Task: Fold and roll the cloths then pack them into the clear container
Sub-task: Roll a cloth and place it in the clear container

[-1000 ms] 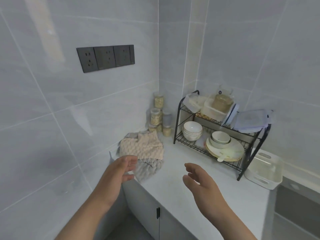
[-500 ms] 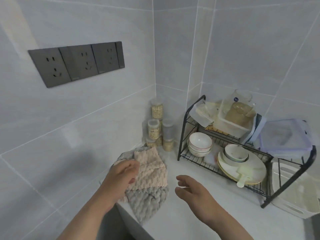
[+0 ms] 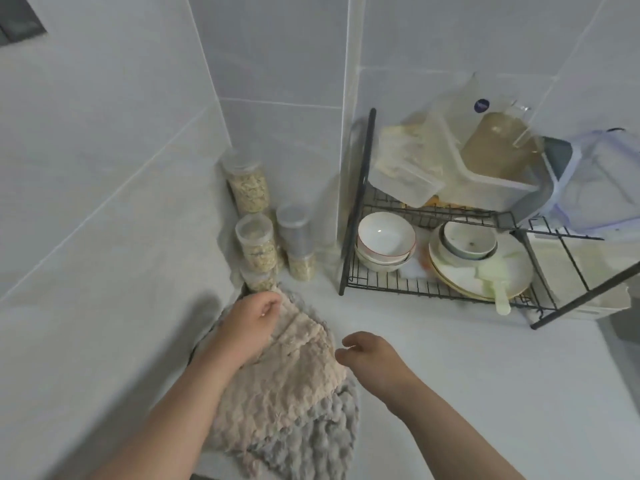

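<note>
Cloths: 2, nubbly terry, on counter left of wire dish rack. Beige cloth lies atop grey cloth.
Left hand on beige cloth, fingers curled, gripping its far edge.
Right hand just beside beige cloth, fingers loosely curled, holding nothing.
Jars: 5, clear, cylindrical, stacked left of rack.
Clear tub on rack's top shelf; round blue sticker, writing unreadable.

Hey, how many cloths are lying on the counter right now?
2. A beige textured cloth lies on top, with the left hand on its far end. A grey fluffy cloth lies beneath it, showing mostly at the near side. More could be hidden underneath.
</note>
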`<control>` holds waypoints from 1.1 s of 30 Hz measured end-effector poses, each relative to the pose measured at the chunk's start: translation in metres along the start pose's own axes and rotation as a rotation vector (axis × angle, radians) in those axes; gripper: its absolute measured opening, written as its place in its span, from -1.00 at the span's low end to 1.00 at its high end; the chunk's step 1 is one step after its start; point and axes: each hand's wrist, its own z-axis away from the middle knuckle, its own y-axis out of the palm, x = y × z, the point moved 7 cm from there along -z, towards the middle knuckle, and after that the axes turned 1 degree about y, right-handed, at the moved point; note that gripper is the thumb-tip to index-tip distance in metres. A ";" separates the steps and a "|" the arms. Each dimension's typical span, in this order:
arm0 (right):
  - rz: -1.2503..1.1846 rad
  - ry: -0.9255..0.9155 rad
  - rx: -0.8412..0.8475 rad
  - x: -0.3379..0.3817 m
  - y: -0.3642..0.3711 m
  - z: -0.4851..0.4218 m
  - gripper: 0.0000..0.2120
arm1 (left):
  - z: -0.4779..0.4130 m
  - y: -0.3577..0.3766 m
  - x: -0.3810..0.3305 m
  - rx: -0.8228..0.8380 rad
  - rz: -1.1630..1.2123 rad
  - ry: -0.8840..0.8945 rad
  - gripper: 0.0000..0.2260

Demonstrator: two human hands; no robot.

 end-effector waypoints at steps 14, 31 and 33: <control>0.210 -0.186 -0.262 -0.060 0.038 -0.069 -0.75 | -0.061 0.055 0.064 -0.119 -0.505 0.182 -0.56; 0.408 -0.539 -0.532 -0.037 0.018 -0.013 -0.85 | 0.027 -0.021 0.012 -0.741 -0.384 0.557 -0.91; 0.261 -0.548 -0.580 -0.036 0.006 0.010 -0.85 | 0.056 -0.040 -0.003 -0.806 -0.382 0.606 -0.90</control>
